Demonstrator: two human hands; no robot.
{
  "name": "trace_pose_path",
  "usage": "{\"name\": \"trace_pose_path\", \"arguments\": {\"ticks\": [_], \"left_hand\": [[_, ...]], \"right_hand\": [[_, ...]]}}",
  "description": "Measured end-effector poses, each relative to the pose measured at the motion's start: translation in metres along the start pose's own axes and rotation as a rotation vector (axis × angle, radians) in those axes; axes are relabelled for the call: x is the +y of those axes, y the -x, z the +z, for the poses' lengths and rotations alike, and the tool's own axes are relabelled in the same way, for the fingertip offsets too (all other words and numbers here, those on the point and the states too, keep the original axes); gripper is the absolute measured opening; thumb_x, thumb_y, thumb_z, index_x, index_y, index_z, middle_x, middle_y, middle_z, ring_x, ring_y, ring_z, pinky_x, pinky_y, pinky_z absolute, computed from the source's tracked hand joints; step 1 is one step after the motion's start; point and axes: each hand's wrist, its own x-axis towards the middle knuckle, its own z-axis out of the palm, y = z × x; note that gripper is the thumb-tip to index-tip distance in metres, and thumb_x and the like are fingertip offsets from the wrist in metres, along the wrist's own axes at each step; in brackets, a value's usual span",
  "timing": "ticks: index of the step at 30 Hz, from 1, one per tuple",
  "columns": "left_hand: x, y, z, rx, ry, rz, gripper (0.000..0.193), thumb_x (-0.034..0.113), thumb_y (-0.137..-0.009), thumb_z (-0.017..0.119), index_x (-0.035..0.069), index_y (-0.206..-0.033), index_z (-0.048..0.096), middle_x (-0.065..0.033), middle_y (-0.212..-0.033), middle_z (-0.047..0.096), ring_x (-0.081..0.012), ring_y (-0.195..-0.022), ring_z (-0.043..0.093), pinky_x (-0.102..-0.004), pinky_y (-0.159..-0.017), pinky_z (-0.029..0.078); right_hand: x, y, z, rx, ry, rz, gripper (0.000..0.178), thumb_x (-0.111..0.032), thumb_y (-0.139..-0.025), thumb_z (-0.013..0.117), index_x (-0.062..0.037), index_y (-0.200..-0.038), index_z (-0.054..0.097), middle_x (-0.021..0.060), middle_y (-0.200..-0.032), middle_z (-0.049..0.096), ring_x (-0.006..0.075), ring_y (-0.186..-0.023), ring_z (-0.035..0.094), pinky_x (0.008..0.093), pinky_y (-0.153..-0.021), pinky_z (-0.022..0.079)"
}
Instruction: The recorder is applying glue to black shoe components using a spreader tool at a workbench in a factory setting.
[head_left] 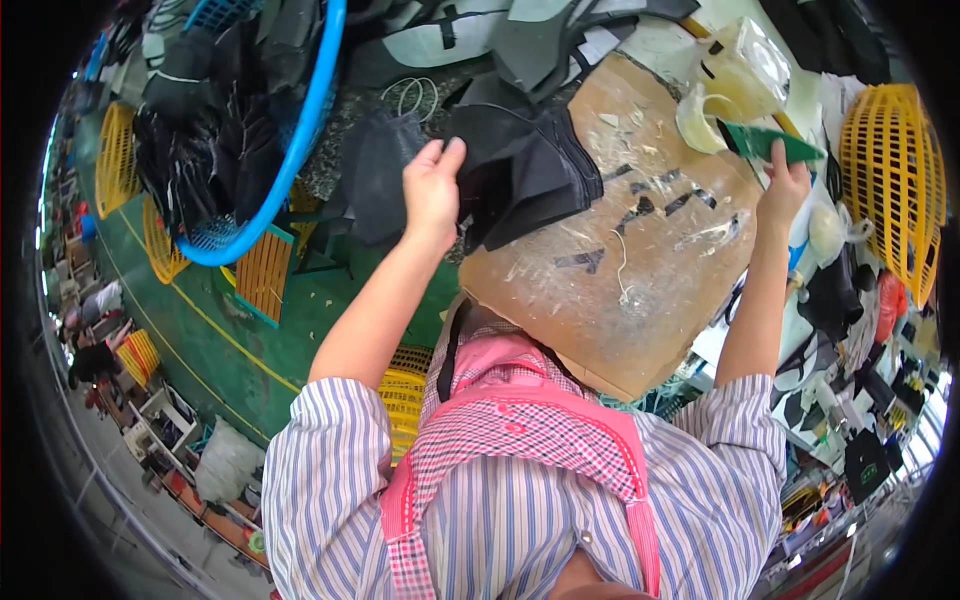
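Observation:
My left hand (433, 193) is closed, pinching the edge of a dark grey mesh fabric piece (375, 175) left of the cardboard. Just right of it, a black fabric piece (530, 165) with a folded edge overlaps the cardboard's left side. My right hand (784, 190) grips a flat green scraper (770, 142), its index finger pressed along it. The scraper's left end is close to a cut translucent plastic container (740, 75) with yellowish residue. Brown cardboard (640, 270) lies before me, stained with dried glue, black strips and a white thread.
A blue-rimmed basket (325, 100) of black pieces stands at the left. A yellow basket (893, 180) is at the right. Grey and black cut pieces (530, 45) cover the far tabletop. A slatted wooden stool (265, 275) stands on the green floor (225, 340).

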Motion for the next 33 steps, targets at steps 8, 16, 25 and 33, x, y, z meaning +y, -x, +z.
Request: {"name": "trace_pose_path", "arguments": {"ticks": [8, 16, 25, 33], "left_hand": [[-0.006, 0.013, -0.003, -0.094, -0.644, 0.15, 0.027, 0.023, -0.078, 0.052, -0.001, -0.069, 0.049, -0.0084, -0.053, 0.044, -0.0096, -0.052, 0.039, -0.0275, -0.05, 0.035], [0.079, 0.008, -0.007, 0.269, -0.376, 0.702, 0.02, 0.016, -0.082, 0.052, 0.002, -0.069, 0.05, 0.0015, -0.06, 0.046, -0.0063, -0.058, 0.038, -0.0216, -0.053, 0.034], [0.008, -0.023, 0.01, -0.373, -1.155, 0.312, 0.025, 0.023, -0.078, 0.052, 0.002, -0.09, 0.056, -0.0226, -0.082, 0.056, -0.0357, -0.08, 0.055, -0.0385, -0.068, 0.043], [-0.001, -0.029, 0.014, -0.27, -1.298, 0.321, 0.025, 0.025, -0.08, 0.048, 0.001, -0.089, 0.053, -0.0232, -0.078, 0.056, -0.0395, -0.077, 0.053, -0.044, -0.067, 0.042]], "right_hand": [[-0.066, 0.11, 0.108, -1.299, 0.238, -0.08, 0.027, -0.018, -0.072, 0.053, -0.0019, -0.094, 0.057, 0.0091, -0.085, 0.058, 0.0194, -0.072, 0.052, 0.032, -0.069, 0.042], [-0.045, 0.105, 0.101, -1.165, 0.384, 0.0, 0.027, -0.018, -0.069, 0.054, -0.0042, -0.092, 0.059, 0.007, -0.072, 0.055, 0.0172, -0.07, 0.052, 0.03, -0.067, 0.042], [-0.035, 0.074, 0.121, -0.718, -0.196, 0.15, 0.011, -0.007, -0.076, 0.057, -0.0004, -0.085, 0.056, 0.0022, -0.07, 0.057, 0.0095, -0.058, 0.052, 0.0205, -0.052, 0.04], [-0.03, 0.077, 0.135, -0.92, 0.375, -0.15, 0.008, -0.006, -0.074, 0.058, -0.0022, -0.081, 0.06, 0.0011, -0.066, 0.057, 0.0074, -0.059, 0.051, 0.0216, -0.054, 0.041]]}}
